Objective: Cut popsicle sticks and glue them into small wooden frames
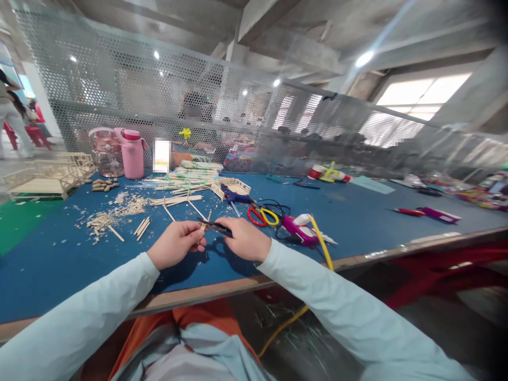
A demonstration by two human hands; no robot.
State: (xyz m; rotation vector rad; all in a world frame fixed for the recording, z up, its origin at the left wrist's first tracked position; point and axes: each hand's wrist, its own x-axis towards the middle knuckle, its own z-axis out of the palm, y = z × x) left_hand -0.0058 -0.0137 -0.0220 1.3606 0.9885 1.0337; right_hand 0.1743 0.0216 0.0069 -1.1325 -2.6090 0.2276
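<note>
Near the table's front edge, my left hand [177, 244] pinches a small piece of pale wooden stick [205, 225] between thumb and fingers. My right hand [246, 238] is closed around dark-handled pliers or cutters [220, 228], whose jaws meet the wood at my left fingertips. Loose sticks [177, 200] lie just beyond my hands. Left of them are wood scraps [103, 221] and a few short cut sticks [142, 228]. Scissors with red and yellow handles [270, 216] rest beyond my right hand, beside a blue glue gun [237, 195].
A purple tool [300, 231] with a yellow cable lies right of my hands. Pink bottle [132, 154], peanuts [105, 184] and wooden models [39, 180] stand at the back left. A perforated metal screen [138, 90] borders the blue table [349, 211]. People are at far left.
</note>
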